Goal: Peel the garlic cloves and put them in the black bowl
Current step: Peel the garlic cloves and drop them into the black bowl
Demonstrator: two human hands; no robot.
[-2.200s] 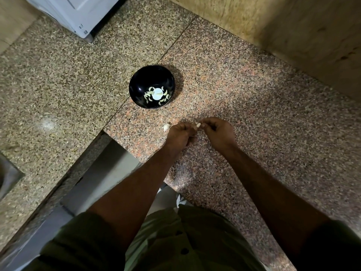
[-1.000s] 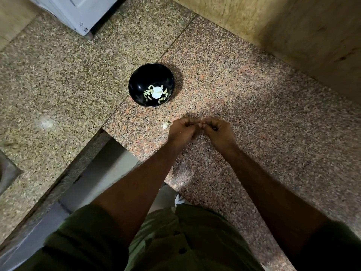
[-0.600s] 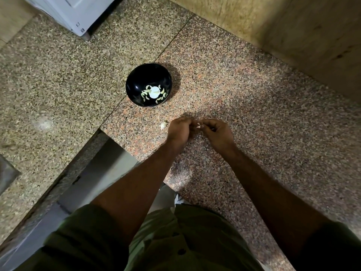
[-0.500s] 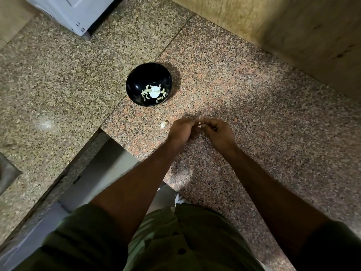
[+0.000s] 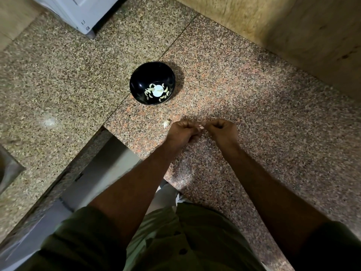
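A black bowl [image 5: 140, 79] stands on the granite counter [image 5: 254, 106] and holds several peeled garlic cloves [image 5: 148, 91] around a bright round patch at its bottom. Below and right of it, my left hand [image 5: 182, 132] and my right hand [image 5: 222, 130] meet fingertip to fingertip over the counter. Between them they pinch a small pale garlic clove [image 5: 201, 126], mostly hidden by the fingers. A pale scrap of garlic or skin [image 5: 165, 124] lies on the counter just left of my left hand.
A white appliance [image 5: 78, 10] stands at the far left corner. A tan wall [image 5: 293, 30] borders the counter at the back right. The counter's front edge [image 5: 117, 139] drops away left of my arms. A dark recess [image 5: 7, 171] sits at the far left.
Both hands stay together on the clove, their fingers shifting slightly. The view has drifted a little; the bowl has not moved.
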